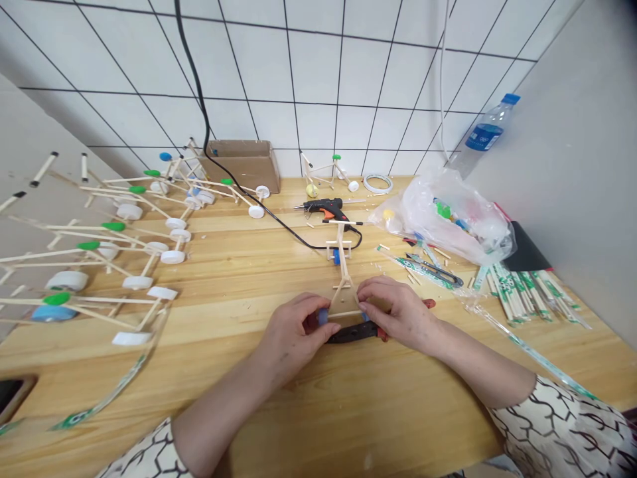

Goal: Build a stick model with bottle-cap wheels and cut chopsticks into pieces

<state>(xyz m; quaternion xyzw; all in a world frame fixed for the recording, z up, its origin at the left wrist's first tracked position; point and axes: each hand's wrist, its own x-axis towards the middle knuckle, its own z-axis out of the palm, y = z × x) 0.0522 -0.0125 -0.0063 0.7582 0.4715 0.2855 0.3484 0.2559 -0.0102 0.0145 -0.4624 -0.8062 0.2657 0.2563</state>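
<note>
A small model of wooden sticks (342, 279) with blue bottle caps lies on the wooden table (249, 345) in front of me. My left hand (293, 332) pinches its near left end, by a blue cap. My right hand (398, 312) pinches the near right end. Both hands have their fingers closed on the model's cross stick. Under the hands lies a dark tool with red handles (353, 332), partly hidden.
A black and orange glue gun (328, 210) with its cable lies behind the model. Several finished stick-and-cap models (139, 226) fill the left side. A plastic bag (448, 216), scissors (438, 272), wrapped chopsticks (527, 292), a tape roll (377, 182), a cardboard box (243, 162) and a water bottle (485, 133) stand right and behind.
</note>
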